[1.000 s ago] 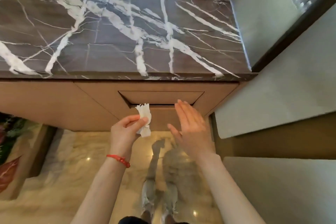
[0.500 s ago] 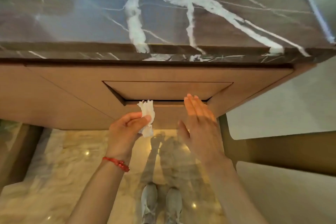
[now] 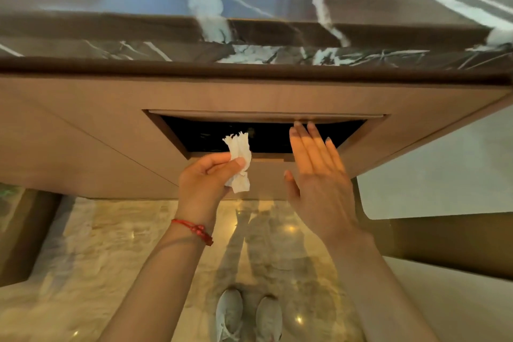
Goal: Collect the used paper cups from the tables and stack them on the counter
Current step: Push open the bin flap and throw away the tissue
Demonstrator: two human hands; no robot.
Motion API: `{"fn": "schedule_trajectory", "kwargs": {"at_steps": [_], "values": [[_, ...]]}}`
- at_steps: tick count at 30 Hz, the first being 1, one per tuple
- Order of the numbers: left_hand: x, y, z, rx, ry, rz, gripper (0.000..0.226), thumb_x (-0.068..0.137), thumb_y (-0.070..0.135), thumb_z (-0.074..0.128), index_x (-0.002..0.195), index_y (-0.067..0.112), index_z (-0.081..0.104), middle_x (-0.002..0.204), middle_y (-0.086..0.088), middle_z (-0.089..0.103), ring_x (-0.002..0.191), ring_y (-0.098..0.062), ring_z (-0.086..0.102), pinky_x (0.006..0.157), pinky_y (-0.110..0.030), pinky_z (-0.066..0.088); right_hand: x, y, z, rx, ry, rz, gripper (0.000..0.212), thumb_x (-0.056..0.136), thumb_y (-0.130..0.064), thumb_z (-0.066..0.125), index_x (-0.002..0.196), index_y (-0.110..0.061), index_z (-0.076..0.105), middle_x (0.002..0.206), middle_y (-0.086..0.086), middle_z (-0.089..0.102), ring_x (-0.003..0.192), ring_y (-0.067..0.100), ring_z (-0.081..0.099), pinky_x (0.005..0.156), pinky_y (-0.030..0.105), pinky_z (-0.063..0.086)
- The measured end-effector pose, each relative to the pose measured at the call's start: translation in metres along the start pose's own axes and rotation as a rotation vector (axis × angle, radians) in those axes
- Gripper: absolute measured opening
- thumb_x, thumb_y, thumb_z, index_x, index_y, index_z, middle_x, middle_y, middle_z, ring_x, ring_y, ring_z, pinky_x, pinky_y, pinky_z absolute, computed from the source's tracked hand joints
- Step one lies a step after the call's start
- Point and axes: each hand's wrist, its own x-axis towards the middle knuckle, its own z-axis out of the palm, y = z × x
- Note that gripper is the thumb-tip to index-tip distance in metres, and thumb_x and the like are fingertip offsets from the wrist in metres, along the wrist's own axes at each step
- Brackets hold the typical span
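Note:
My left hand (image 3: 205,178) pinches a crumpled white paper napkin (image 3: 239,161) between thumb and fingers, right in front of a dark slot (image 3: 266,137) in the wooden counter front. My right hand (image 3: 316,175) is flat with fingers together, and its fingertips push the hinged flap (image 3: 263,116) of the slot inward. Above lies the dark marble counter (image 3: 138,33) with white veins. No paper cup shows in this view.
The wooden counter front (image 3: 83,130) fills the middle of the view. Below is a glossy beige marble floor (image 3: 97,272) with my grey shoes (image 3: 247,316). A pale wall (image 3: 444,169) and a brown ledge (image 3: 458,244) stand at the right, a dark planter edge (image 3: 16,230) at the left.
The flap was closed earlier; my right hand has pushed it in, exposing the dark opening. The napkin in my left hand has come up to the slot. The view has moved closer.

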Motion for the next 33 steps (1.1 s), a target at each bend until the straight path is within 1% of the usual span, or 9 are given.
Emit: {"fn": "schedule_trajectory", "kwargs": {"at_steps": [4, 7, 12, 15, 20, 24, 29, 31, 33], "values": [[0.008, -0.002, 0.004, 0.008, 0.029, -0.025, 0.018, 0.073, 0.012, 0.074, 0.090, 0.009, 0.069, 0.081, -0.005, 0.069, 0.078, -0.018, 0.065, 0.076, -0.033, 0.054, 0.004, 0.003, 0.002, 0.016, 0.049, -0.016, 0.058, 0.085, -0.012, 0.053, 0.140, 0.000, 0.037, 0.146, 0.014, 0.039, 0.139, 0.029, 0.030, 0.114, 0.044, 0.022], [0.015, -0.003, 0.009, -0.026, 0.048, -0.070, 0.013, 0.074, 0.010, 0.073, 0.086, 0.010, 0.068, 0.080, -0.006, 0.069, 0.071, -0.015, 0.066, 0.067, -0.028, 0.055, 0.007, 0.005, 0.004, 0.035, 0.050, -0.032, 0.060, 0.086, -0.013, 0.057, 0.141, -0.001, 0.034, 0.148, 0.014, 0.036, 0.140, 0.030, 0.028, 0.114, 0.044, 0.021], [0.024, -0.003, 0.022, -0.121, 0.027, -0.122, 0.008, 0.076, 0.009, 0.072, 0.074, 0.013, 0.065, 0.059, 0.004, 0.068, 0.055, -0.006, 0.065, 0.049, -0.018, 0.051, 0.010, 0.008, 0.006, 0.064, -0.009, -0.023, 0.068, 0.088, -0.017, 0.057, 0.146, -0.006, 0.023, 0.154, 0.008, 0.025, 0.143, 0.020, 0.014, 0.116, 0.039, 0.010], [0.033, -0.002, 0.032, -0.196, 0.038, -0.197, 0.008, 0.077, 0.008, 0.070, 0.076, 0.011, 0.064, 0.070, -0.002, 0.066, 0.051, -0.004, 0.064, 0.047, -0.017, 0.051, 0.011, 0.009, 0.006, 0.070, -0.036, -0.023, 0.068, 0.090, -0.019, 0.054, 0.147, -0.009, 0.019, 0.156, 0.006, 0.021, 0.142, 0.013, 0.006, 0.116, 0.035, 0.005], [0.044, 0.000, 0.044, -0.315, 0.096, -0.309, 0.014, 0.081, 0.010, 0.069, 0.077, 0.010, 0.055, 0.082, -0.002, 0.058, 0.075, -0.013, 0.060, 0.059, -0.021, 0.053, 0.010, 0.007, 0.006, 0.099, -0.016, -0.010, 0.068, 0.089, -0.018, 0.056, 0.147, -0.008, 0.020, 0.155, 0.007, 0.023, 0.140, 0.011, 0.005, 0.115, 0.035, 0.006], [0.043, 0.004, 0.049, -0.417, 0.079, -0.337, 0.007, 0.087, 0.006, 0.060, 0.084, 0.001, 0.056, 0.106, -0.016, 0.060, 0.091, -0.023, 0.061, 0.058, -0.023, 0.053, 0.009, 0.006, 0.007, 0.112, -0.012, -0.011, 0.068, 0.090, -0.019, 0.054, 0.147, -0.010, 0.018, 0.155, 0.006, 0.021, 0.141, 0.011, 0.004, 0.116, 0.036, 0.007], [0.040, -0.001, 0.047, -0.345, 0.019, -0.299, 0.005, 0.092, 0.010, 0.053, 0.095, 0.006, 0.055, 0.106, -0.014, 0.060, 0.090, -0.022, 0.060, 0.074, -0.026, 0.051, 0.010, 0.006, 0.006, 0.109, -0.042, -0.003, 0.069, 0.091, -0.020, 0.051, 0.149, -0.013, 0.013, 0.157, 0.002, 0.015, 0.140, 0.006, -0.003, 0.116, 0.032, 0.001], [0.037, -0.004, 0.044, -0.316, 0.024, -0.258, 0.004, 0.092, 0.008, 0.052, 0.091, 0.008, 0.056, 0.104, -0.013, 0.059, 0.093, -0.022, 0.059, 0.075, -0.029, 0.052, 0.010, 0.006, 0.006, 0.101, -0.058, -0.006, 0.069, 0.093, -0.021, 0.049, 0.149, -0.014, 0.010, 0.158, 0.001, 0.012, 0.140, 0.005, -0.005, 0.116, 0.031, -0.001], [0.032, -0.007, 0.039, -0.243, 0.028, -0.184, 0.007, 0.091, 0.008, 0.053, 0.093, 0.009, 0.060, 0.097, -0.007, 0.062, 0.089, -0.018, 0.061, 0.071, -0.023, 0.055, 0.009, 0.007, 0.005, 0.097, -0.076, -0.005, 0.069, 0.094, -0.022, 0.047, 0.148, -0.015, 0.006, 0.158, -0.001, 0.009, 0.140, 0.005, -0.007, 0.116, 0.030, -0.002]]}}
